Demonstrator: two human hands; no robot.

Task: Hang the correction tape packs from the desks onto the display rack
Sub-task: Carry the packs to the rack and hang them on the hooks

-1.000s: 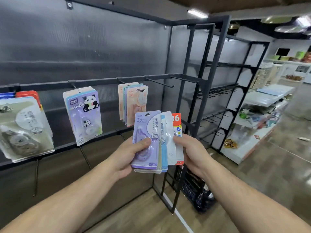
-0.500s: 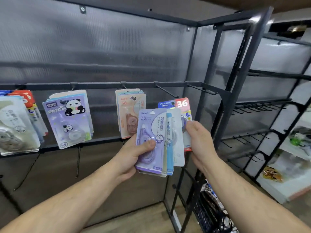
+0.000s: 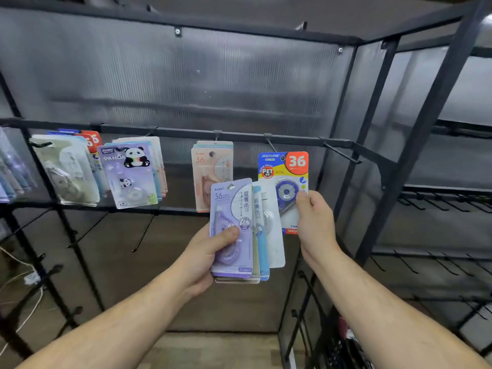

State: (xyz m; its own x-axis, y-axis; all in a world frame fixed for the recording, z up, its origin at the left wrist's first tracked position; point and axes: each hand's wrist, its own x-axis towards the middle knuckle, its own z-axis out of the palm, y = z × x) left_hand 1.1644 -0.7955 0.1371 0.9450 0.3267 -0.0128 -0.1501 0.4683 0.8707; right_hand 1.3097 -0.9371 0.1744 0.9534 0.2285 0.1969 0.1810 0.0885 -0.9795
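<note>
Our right hand [image 3: 315, 222] pinches the JINUO correction tape pack [image 3: 283, 171] upright, its hang hole [image 3: 282, 157] just below the empty hook [image 3: 271, 144] on the display rack [image 3: 186, 134], while our left hand [image 3: 210, 258] clamps the remaining packs [image 3: 234, 209].

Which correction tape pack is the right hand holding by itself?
The blue-and-yellow pack with the red 36 corner; the right hand pinches it alone, while the left hand holds the purple-fronted stack.

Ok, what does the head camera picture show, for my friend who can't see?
A person's right hand holds a blue-and-red correction tape pack up by the rail of the black metal display rack. The left hand grips a fan of purple and blue packs.
</note>
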